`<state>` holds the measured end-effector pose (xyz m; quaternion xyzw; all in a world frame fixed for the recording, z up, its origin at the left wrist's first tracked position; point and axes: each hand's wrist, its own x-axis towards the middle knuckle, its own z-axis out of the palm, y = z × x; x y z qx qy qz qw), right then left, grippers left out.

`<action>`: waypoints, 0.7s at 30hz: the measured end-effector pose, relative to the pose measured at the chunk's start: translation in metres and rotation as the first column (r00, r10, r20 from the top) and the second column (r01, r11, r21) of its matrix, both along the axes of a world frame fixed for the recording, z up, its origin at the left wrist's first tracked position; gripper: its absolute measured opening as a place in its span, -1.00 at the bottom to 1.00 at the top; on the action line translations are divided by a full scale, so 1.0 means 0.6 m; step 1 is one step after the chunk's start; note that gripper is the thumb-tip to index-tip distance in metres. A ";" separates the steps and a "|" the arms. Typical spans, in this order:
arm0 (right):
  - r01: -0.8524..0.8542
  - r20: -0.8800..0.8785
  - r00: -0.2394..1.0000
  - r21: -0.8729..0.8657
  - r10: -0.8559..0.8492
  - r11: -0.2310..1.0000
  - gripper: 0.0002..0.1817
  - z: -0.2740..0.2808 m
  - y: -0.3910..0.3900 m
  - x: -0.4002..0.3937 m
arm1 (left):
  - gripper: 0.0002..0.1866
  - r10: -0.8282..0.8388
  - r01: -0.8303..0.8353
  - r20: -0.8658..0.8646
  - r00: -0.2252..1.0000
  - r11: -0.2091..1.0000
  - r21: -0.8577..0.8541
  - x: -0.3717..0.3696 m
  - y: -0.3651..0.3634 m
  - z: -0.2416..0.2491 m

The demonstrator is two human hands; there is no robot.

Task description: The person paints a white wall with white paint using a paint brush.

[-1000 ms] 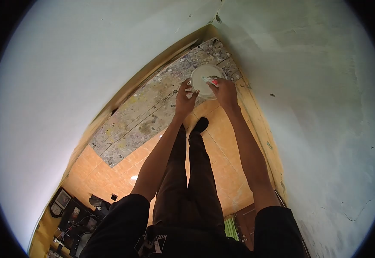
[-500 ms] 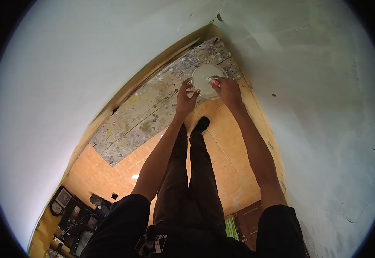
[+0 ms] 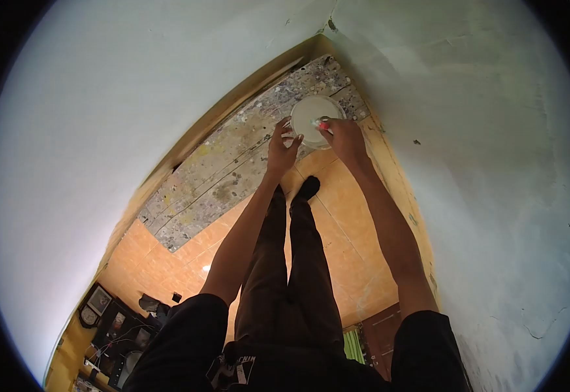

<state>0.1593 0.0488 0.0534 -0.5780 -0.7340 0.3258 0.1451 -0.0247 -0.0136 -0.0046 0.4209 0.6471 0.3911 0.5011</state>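
Note:
A round, whitish tub [image 3: 308, 114] sits near the far end of a paint-spattered wooden board [image 3: 216, 166]. My left hand [image 3: 283, 147] is at the tub's left side, its fingers curved and apart by the rim, holding nothing that I can make out. In my right hand [image 3: 342, 137] is a small red object [image 3: 323, 125] with a pale tip, pinched between the fingers over the tub. What lies under the pale tip is too small to tell.
Pale walls [image 3: 102, 117] meet in a corner beyond the board. Below are orange floor tiles [image 3: 344, 242], my legs and one dark-covered foot [image 3: 308, 187]. Dark shelving with cables and framed items [image 3: 99, 300] stands at the lower left, and a green striped cloth [image 3: 354, 345] at the bottom.
The red object and its pale tip have shifted slightly within the tub's area as my right hand turned a little. My left hand has barely moved.

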 end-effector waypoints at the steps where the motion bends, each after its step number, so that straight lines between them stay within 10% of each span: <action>1: 0.016 0.009 1.000 -0.006 -0.016 1.000 -0.70 0.010 0.003 0.001 | -0.36 0.006 -0.006 -0.003 1.000 1.000 -0.010 0.003 0.004 0.002; 6: 0.375 -0.040 0.926 -0.026 -0.376 0.927 -0.66 -0.030 0.001 0.010 | -0.35 0.000 0.001 0.015 1.000 0.999 -0.048 0.001 0.002 0.005; 11: 0.550 -0.468 0.611 -0.329 -0.639 0.767 -0.76 -0.009 -0.032 0.037 | -0.35 0.003 -0.002 0.015 1.000 0.998 -0.065 0.003 0.005 0.005; 21: 0.264 -0.527 -0.138 -0.836 -0.839 0.481 -0.71 -0.051 -0.120 0.066 | -0.33 -0.013 0.013 -0.019 1.000 0.999 -0.051 0.001 0.004 0.000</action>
